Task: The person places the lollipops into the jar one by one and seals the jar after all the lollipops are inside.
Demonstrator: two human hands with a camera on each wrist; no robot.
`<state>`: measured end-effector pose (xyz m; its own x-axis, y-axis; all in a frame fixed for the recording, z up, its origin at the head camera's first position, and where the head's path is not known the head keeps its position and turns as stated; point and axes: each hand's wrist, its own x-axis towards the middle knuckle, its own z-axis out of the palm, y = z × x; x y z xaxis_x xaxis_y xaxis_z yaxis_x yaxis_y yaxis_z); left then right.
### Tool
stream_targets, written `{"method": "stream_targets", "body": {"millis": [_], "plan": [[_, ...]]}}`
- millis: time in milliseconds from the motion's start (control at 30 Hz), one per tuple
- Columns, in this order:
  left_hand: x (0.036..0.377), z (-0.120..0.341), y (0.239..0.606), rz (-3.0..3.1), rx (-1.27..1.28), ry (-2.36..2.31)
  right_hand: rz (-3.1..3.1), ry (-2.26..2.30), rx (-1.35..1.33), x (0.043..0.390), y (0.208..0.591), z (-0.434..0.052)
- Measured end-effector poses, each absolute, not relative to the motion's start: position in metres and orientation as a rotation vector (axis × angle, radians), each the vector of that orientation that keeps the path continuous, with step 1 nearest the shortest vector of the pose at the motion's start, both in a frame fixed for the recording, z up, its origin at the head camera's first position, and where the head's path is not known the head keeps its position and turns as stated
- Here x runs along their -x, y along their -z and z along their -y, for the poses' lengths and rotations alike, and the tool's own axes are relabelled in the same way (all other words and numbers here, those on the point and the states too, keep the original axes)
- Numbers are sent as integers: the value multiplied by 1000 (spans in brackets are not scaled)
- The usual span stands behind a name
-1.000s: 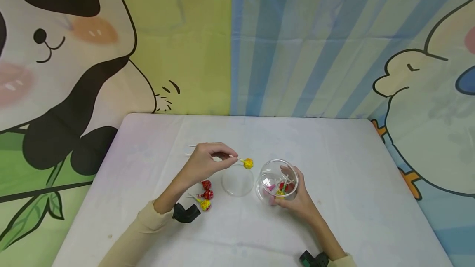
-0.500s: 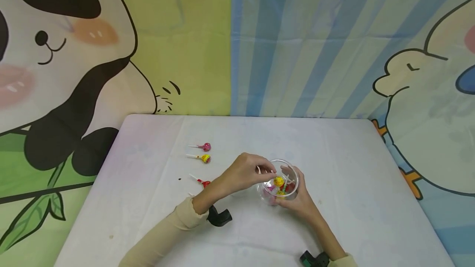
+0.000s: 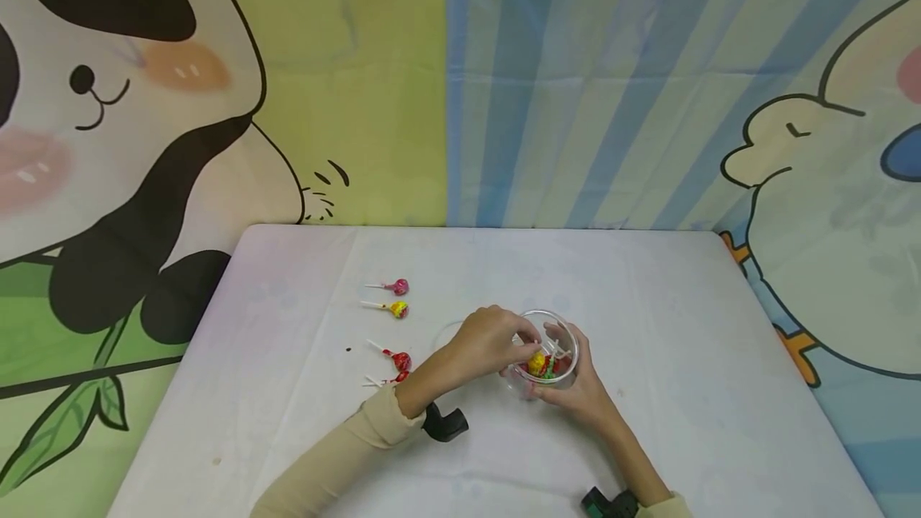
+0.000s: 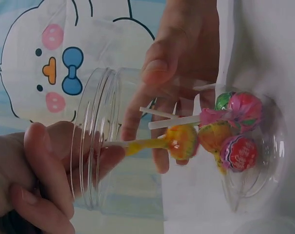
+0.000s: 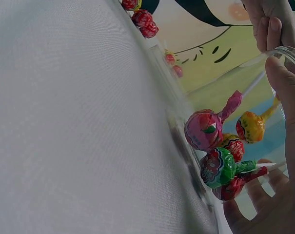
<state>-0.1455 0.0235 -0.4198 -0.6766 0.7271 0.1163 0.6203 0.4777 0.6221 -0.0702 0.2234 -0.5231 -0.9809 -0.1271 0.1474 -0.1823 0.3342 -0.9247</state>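
Note:
My right hand grips a clear plastic jar on the white table, fingers wrapped round its wall. My left hand reaches into the jar's mouth and pinches the stick of a yellow lollipop, whose head is inside the jar. In the left wrist view my left hand holds that yellow lollipop just above several wrapped lollipops lying at the jar's bottom. The right wrist view shows a pink lollipop, a green lollipop and the yellow lollipop through the jar wall.
On the table left of the jar lie a pink lollipop, a yellow one and two red ones. A clear lid lies partly hidden behind my left hand. A cartoon backdrop stands behind the table.
My left hand carried the yellow lollipop rightwards from above the lid into the jar and lowered it further in. The right hand and jar stayed in place.

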Motion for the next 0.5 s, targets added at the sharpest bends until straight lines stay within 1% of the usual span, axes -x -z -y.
{"method": "stream_targets", "body": {"millis": [200,500], "plan": [[147,-26,421,-2508,-1086,-959,2532,-1745,-276,70,526,-224],[147,-24,418,-2578,-1090,-910,2519,-1791,-297,71,525,-224]]}}
